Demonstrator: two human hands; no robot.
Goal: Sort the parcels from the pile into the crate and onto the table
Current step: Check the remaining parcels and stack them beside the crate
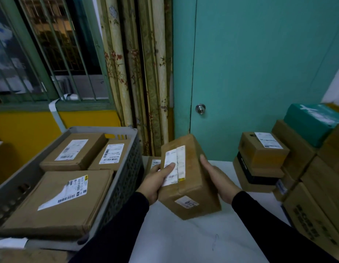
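Head view: only view supplied.
Held parcel (pixel 191 179): raised above the worktop (pixel 193 242), just right of the crate (pixel 125 175).
Left hand (pixel 157 181): grip closed on the parcel's left side, thumb laid on its label.
Right hand (pixel 220 183): grip closed on the parcel's right side.
Done: three labelled parcels are seen in the crate; one small parcel (pixel 154 164) lies behind the held parcel.
Left: the pile (pixel 298 168), right of the held parcel, is judged largely unsorted.

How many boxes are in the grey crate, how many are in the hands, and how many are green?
In the grey crate: 3 brown boxes
Held in both hands: 1 brown box
Green box on the pile: 1
Total: 5
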